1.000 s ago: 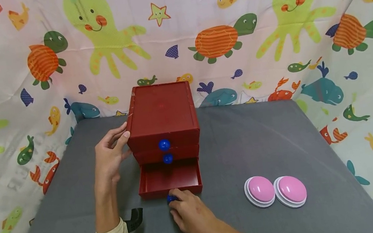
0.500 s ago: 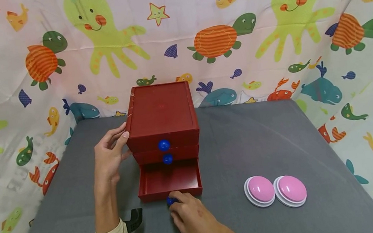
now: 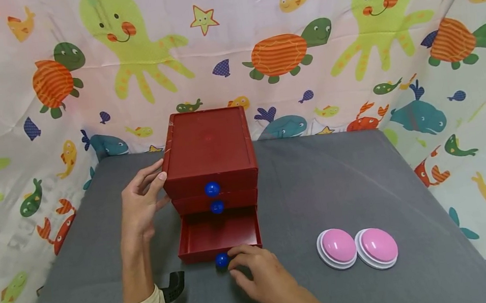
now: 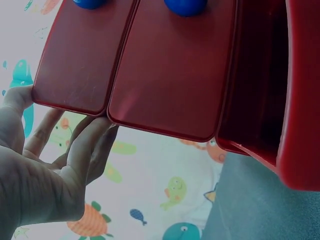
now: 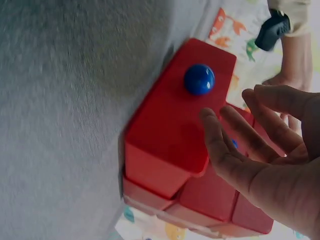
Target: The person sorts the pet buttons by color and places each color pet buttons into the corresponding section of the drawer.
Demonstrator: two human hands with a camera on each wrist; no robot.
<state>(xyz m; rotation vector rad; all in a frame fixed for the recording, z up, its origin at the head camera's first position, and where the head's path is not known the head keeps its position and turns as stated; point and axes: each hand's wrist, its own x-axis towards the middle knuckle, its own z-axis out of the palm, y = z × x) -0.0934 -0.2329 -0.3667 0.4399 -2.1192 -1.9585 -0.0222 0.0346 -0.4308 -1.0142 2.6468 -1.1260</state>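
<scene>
A red drawer cabinet [image 3: 208, 142] with blue ball knobs stands on the grey table. Its bottom drawer [image 3: 220, 233] is pulled out and shows a bare inside; the two upper drawers are closed. My left hand [image 3: 140, 201] rests against the cabinet's left side near the top front corner, thumb toward the front and fingers along the side wall. My right hand [image 3: 262, 275] is just right of the bottom drawer's knob [image 3: 221, 260], its fingers loosely bent with nothing between them. In the right wrist view a gap shows between the fingertips and that knob [image 5: 199, 79].
Two pink push buttons on white bases [image 3: 339, 246] stand side by side at the right of the table. A black strap piece [image 3: 174, 286] sticks out at the left sleeve. A sea-animal printed curtain [image 3: 271, 0] surrounds the table at the back and sides.
My right hand has let go of the bottom drawer's knob and moved slightly right. The drawer has slid out slightly since a second ago. My left hand stays at the cabinet's side.
</scene>
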